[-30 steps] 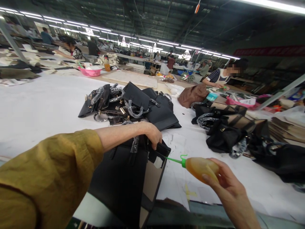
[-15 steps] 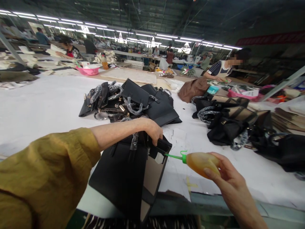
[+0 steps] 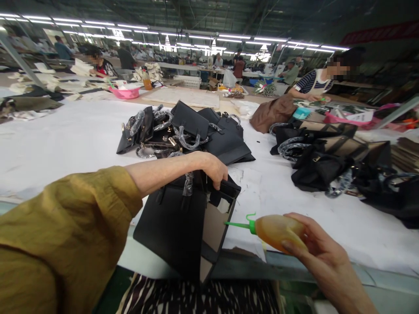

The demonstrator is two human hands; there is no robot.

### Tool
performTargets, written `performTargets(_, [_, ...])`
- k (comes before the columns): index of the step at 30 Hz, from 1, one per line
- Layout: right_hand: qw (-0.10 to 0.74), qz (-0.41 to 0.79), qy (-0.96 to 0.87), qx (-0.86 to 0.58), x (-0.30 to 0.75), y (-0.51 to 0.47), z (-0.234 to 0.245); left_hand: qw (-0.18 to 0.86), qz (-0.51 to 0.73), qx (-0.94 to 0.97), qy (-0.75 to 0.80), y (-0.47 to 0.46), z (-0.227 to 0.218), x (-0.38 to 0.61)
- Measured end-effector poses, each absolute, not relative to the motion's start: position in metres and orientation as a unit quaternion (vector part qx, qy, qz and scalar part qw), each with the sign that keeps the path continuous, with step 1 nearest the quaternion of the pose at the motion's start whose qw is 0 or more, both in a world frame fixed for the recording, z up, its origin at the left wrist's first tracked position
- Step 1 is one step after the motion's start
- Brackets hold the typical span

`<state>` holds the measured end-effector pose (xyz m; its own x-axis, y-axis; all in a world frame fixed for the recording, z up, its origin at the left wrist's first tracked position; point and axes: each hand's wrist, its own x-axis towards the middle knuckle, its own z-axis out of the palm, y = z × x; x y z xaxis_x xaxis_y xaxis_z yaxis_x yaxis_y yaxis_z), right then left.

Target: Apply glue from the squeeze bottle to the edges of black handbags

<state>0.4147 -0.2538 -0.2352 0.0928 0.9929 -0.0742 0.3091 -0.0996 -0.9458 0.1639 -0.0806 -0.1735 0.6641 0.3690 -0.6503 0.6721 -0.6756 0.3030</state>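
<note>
A black handbag [image 3: 173, 231] leans over the table's front edge, its beige-lined side panel facing right. My left hand [image 3: 214, 169] grips the bag's upper edge at that side, fingers bent down over it and partly hidden. In my right hand [image 3: 314, 244] is a squeeze glue bottle [image 3: 278, 231] with amber liquid, lying level. Its thin green nozzle points left, and the tip is at the right edge of the beige side panel; whether it touches I cannot tell. A plastic-wrapped handle [image 3: 187, 185] hangs on the bag's front.
Behind my left arm lies a pile of black handbags [image 3: 225, 139]. More black bags [image 3: 321, 170] lie at the right, near a brown cloth bundle [image 3: 273, 114]. A pink basin [image 3: 126, 92] stands further back. A co-worker [image 3: 314, 83] works at the far right.
The bottle's nozzle has moved down along the side panel, from near its upper corner to lower on its right edge. My left hand keeps its hold. The view has shifted slightly.
</note>
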Motion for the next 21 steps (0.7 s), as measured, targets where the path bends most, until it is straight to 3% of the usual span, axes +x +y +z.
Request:
performTargets(10, [0.385, 0.398, -0.571, -0.606, 0.413, -0.267, -0.241, 0.249, -0.263, 0.876, 0.319, -0.091, -0.143, 0.158])
performTargets(21, [0.486, 0.371, -0.531, -0.587, 0.401, -0.237, -0.221, 0.057, -0.186, 0.914, 0.355, -0.114, -0.076, 0.152])
